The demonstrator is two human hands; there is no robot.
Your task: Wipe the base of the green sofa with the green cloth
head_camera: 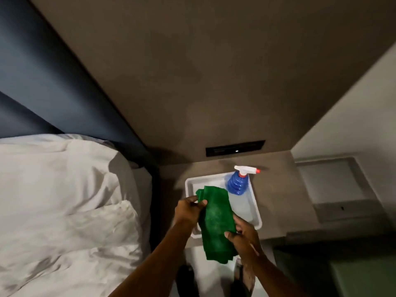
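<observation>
A green cloth (216, 224) hangs folded between both hands, over the near part of a white tray (255, 213). My left hand (188, 209) pinches the cloth's upper left edge. My right hand (244, 234) grips its lower right side. A pale green surface at the bottom right (364, 279) may be the green sofa; its base is not visible.
A blue spray bottle (237, 183) with a white and red trigger head stands in the tray's far corner. The tray rests on a grey-brown bedside shelf (278, 189). A bed with a white duvet (64, 200) fills the left. My feet (186, 277) stand on the floor below.
</observation>
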